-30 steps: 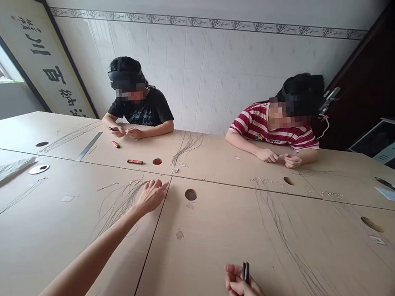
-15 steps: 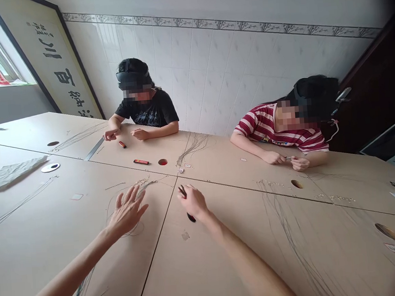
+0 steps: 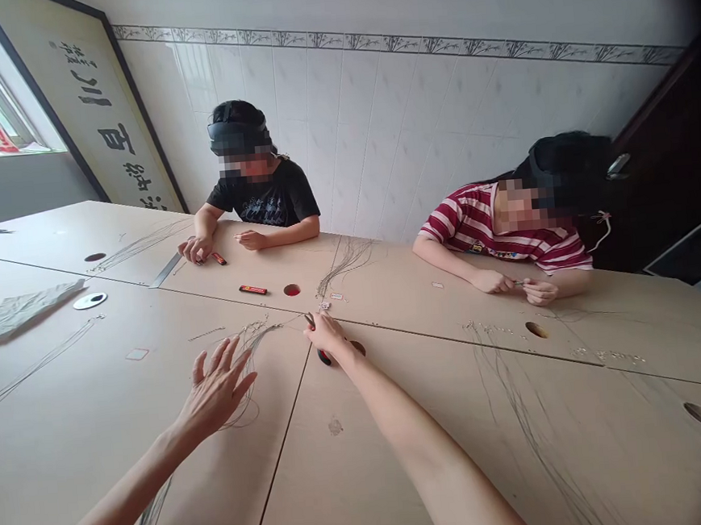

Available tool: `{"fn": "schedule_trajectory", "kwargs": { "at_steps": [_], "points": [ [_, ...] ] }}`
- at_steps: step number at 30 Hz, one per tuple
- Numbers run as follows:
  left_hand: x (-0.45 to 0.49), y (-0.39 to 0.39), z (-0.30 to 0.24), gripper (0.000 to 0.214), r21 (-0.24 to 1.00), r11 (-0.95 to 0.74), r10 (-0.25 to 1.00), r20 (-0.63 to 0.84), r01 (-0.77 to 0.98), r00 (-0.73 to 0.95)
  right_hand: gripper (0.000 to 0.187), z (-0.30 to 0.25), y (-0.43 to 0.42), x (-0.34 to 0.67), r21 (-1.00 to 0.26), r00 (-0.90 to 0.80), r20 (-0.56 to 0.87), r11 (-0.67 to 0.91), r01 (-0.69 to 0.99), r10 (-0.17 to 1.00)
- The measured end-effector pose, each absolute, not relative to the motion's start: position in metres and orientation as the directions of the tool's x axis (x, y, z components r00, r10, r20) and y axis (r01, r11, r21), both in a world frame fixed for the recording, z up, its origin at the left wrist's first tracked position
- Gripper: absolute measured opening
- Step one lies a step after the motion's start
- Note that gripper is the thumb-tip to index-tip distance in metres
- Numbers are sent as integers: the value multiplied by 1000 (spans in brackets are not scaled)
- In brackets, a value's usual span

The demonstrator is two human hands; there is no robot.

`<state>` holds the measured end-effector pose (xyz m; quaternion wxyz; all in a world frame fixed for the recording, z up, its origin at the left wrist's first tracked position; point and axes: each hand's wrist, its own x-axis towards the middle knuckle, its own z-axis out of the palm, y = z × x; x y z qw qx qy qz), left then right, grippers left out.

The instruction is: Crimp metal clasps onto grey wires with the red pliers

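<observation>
- At the middle of the table, where the board seams cross, the right hand now lies stretched far forward; a second ago it sat low and close to the body with the tool upright in its grip.
- Its fingers are curled shut around a small dark tool with red handles (pliers, by the look of them), whose tip points toward the loose wire ends just beyond.
- Half a second ago that hand was a little nearer the wearer; it has since slid up to the cable hole, which it partly covers.
- To its left, the left hand has drawn back somewhat from its earlier reach and hovers spread, fingers apart and holding nothing, over the bundle of thin wires fanned on the board.
- Judging by this, the two hands are closing on the same wire ends from either side, tool ready and free hand placed to steady a strand.
- Across the table two co-workers, one in a black shirt and one in a striped shirt, handle small pieces of their own.
</observation>
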<state>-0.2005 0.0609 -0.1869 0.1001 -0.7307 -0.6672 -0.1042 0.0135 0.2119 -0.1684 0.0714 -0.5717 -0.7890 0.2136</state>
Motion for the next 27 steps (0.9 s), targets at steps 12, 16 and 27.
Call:
{"fn": "schedule_trajectory", "kwargs": {
  "at_steps": [12, 16, 27],
  "points": [
    [-159, 123, -203, 65, 43, -6, 985, 175, 999, -1, 32, -153, 212, 5, -281, -494, -186, 436, 855, 849],
    [-156, 136, -207, 73, 71, 34, 992, 118, 997, -43, 32, -145, 210, 14, -213, -512, -163, 477, 853, 843],
    [-157, 136, -205, 79, 85, 47, 997, 61, 995, -52, 32, -93, 224, 58, 29, -484, -63, 486, 873, 873]
  ]
}}
